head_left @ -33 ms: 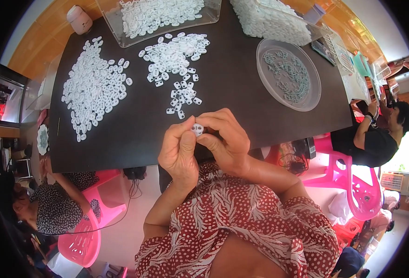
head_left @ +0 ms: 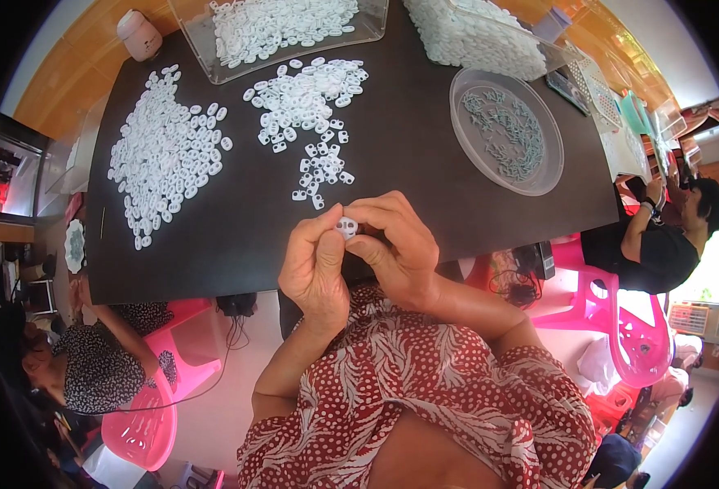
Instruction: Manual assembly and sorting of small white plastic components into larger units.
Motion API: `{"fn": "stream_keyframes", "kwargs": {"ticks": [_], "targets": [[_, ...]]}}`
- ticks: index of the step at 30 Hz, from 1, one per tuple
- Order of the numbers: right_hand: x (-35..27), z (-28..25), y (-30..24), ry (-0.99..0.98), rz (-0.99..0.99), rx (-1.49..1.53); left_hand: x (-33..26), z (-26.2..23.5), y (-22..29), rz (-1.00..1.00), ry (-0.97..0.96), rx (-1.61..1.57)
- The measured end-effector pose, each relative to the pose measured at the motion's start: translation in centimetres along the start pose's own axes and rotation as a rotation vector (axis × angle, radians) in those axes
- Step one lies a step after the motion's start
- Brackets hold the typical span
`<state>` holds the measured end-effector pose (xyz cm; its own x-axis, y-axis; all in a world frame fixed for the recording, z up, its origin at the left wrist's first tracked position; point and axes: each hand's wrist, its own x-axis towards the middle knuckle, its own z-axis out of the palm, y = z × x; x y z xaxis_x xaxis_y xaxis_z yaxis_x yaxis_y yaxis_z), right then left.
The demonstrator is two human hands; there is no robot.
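Note:
Both of my hands meet in front of my chest at the table's near edge. Between the fingertips of my left hand point(head_left: 315, 265) and my right hand point(head_left: 396, 253) is a small white two-hole plastic piece point(head_left: 346, 227). Thumb and fingers of each hand pinch it from its own side. Just beyond my fingers lies a loose cluster of small white two-hole parts point(head_left: 324, 165). It runs up to a denser heap of white oval pieces point(head_left: 306, 98). Farther left spreads a large pile of similar white ovals point(head_left: 166, 159).
A clear bin point(head_left: 282, 69) and a tilted clear container point(head_left: 551, 57) of white pieces stand at the back. A round clear tray point(head_left: 557, 151) at right holds tiny grey-green parts. A pink bottle point(head_left: 139, 35) is back left. People sit on pink chairs point(head_left: 641, 342) at both sides.

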<state>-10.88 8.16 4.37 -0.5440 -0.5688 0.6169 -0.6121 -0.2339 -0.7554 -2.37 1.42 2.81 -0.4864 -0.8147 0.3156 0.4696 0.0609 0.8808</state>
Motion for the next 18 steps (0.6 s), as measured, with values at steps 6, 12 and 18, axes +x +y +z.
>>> {"fn": "stream_keyframes", "kwargs": {"ticks": [6, 12, 18], "targets": [[-0.1, 0.4, 0.6, -0.002, -0.147, -0.064, -0.4, -0.3, -0.9, 0.047, 0.013, 0.015], [-0.6, 0.5, 0.9, -0.005, -0.221, -0.077, -0.9, -0.5, -1.8, 0.118, 0.016, 0.041], [-0.7, 0.7, 1.5, 0.01, -0.308, -0.111, -1.1, -0.1, -1.9, 0.163, 0.048, 0.103]]}}
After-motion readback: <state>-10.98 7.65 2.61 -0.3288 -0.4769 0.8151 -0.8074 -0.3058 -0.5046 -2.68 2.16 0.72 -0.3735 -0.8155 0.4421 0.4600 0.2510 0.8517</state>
